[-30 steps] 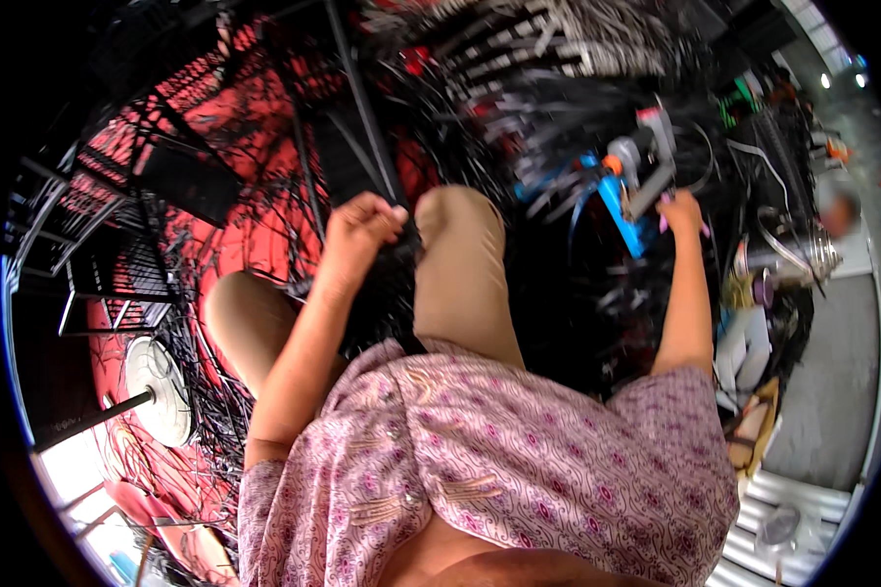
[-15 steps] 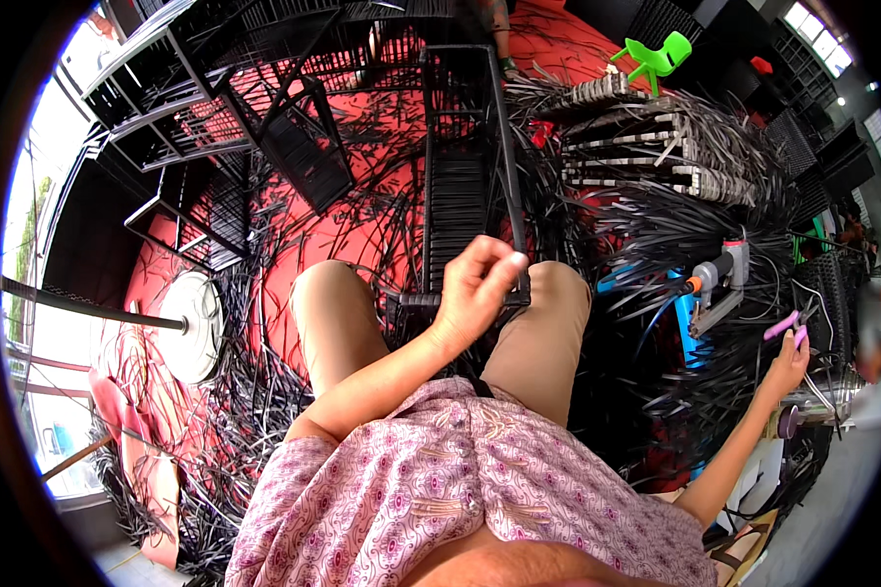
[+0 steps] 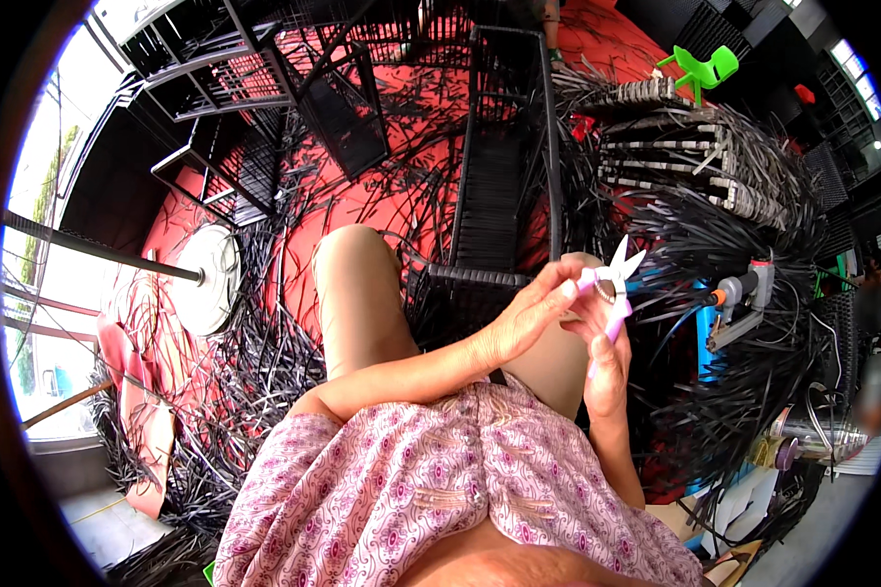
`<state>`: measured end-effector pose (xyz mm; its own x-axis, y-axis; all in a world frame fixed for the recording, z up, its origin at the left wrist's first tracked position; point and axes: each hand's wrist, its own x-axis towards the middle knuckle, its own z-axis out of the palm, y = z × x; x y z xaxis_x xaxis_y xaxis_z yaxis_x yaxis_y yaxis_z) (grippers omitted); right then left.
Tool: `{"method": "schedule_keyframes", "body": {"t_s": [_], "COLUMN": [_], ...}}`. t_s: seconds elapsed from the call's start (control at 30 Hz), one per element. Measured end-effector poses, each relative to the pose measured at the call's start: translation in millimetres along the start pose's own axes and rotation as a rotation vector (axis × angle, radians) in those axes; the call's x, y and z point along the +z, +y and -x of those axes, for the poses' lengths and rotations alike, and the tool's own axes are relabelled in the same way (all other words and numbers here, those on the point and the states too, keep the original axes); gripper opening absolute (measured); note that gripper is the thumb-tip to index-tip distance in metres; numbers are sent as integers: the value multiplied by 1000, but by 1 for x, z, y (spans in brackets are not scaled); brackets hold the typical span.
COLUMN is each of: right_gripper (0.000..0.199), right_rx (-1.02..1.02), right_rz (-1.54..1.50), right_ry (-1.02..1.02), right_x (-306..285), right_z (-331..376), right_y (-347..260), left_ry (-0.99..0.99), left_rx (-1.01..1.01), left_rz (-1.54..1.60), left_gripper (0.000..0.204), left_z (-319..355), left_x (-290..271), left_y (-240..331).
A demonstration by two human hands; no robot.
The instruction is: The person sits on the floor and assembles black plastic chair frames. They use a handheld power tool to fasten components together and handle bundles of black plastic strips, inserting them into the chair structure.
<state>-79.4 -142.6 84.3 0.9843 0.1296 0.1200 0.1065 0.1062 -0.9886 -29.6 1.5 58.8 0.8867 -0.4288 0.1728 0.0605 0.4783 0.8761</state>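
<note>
A pair of snips with pink-lilac handles (image 3: pixel 615 321) is held over my right knee, its short silvery blades (image 3: pixel 624 261) spread apart and pointing away from me. My right hand (image 3: pixel 605 377) is closed round the handles from the right. From the left, my left hand (image 3: pixel 531 311) reaches across and its thumb and fingers pinch at the other handle; its fingertips are partly hidden. Between and beyond my knees stands a black woven chair frame (image 3: pixel 494 196), its near bar (image 3: pixel 470 278) wrapped in dark strips. Neither hand touches the frame.
Loose black strips (image 3: pixel 754 362) pile up at the right, near a pneumatic stapler (image 3: pixel 739 289). Stacked bundles of strips (image 3: pixel 695 161) and a green small chair (image 3: pixel 700 68) stand farther back. Black frames (image 3: pixel 343 108) crowd the far left; a white round base (image 3: pixel 210 274) holds a pole.
My right hand has brought the snips from the far right to over my right knee. My left hand has moved right, off the chair frame, to meet them. The view has shifted.
</note>
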Motion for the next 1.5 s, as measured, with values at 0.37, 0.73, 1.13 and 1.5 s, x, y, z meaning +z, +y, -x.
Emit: {"method": "schedule_keyframes", "body": {"t_s": [0.37, 0.73, 1.13, 1.5], "right_gripper": [81, 59, 48, 41], "right_rx": [140, 23, -320, -397], "right_rz": [-355, 1099, 1359, 1494], "right_ry": [37, -182, -442, -641], "right_x": [-36, -80, -96, -98], "right_z": [3, -46, -70, -95], "right_y": [23, 12, 27, 7], "left_ry": [225, 96, -110, -185], "left_rx": [36, -201, -43, -14], "left_rz": [-329, -692, -734, -762], "left_gripper": [38, 36, 19, 19], "left_z": [-22, -76, -67, -74], "left_x": [-27, -76, -59, -64], "left_y": [-5, 12, 27, 26]}}
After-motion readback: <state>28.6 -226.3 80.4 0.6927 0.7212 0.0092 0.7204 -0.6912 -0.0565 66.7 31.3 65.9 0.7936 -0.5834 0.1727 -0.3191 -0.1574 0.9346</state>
